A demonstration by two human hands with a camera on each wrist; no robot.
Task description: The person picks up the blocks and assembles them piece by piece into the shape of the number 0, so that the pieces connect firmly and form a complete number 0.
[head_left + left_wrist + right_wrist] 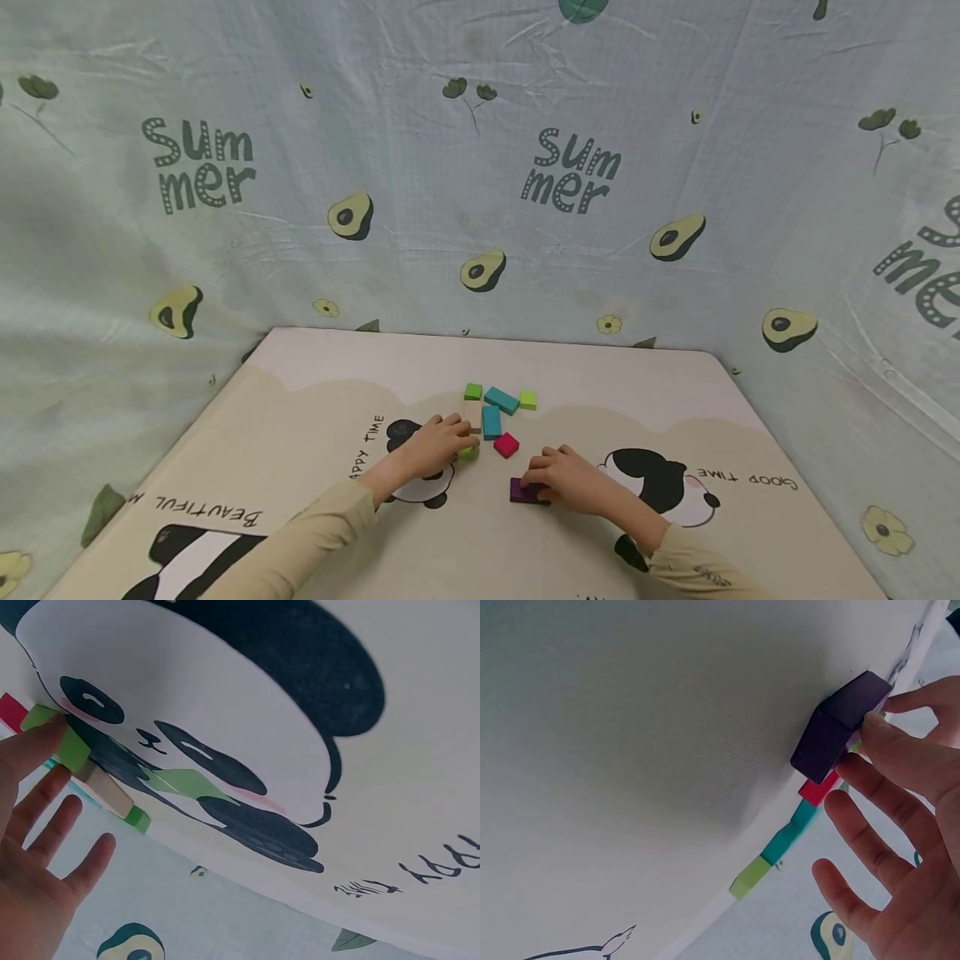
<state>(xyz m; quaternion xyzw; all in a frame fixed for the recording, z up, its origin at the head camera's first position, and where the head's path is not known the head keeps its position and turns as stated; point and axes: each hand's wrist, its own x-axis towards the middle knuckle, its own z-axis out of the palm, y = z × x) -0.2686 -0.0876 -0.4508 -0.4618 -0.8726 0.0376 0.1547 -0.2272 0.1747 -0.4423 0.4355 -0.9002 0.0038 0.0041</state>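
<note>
My left hand pinches a green block between thumb and index finger, at the near end of a small cluster of blocks. In the left wrist view that green block shows between the two fingers, while the other fingers spread away from it. To the right and nearer, my right hand grips a purple block by its edges, thumb on one side. The right wrist view shows the purple block close over the tabletop, with the remaining fingers loosely extended.
Beyond the hands lie a beige block, a red block, an upright-lying teal block, a slanted teal block, a green block and a lime block. The panda-print table meets a hanging printed sheet.
</note>
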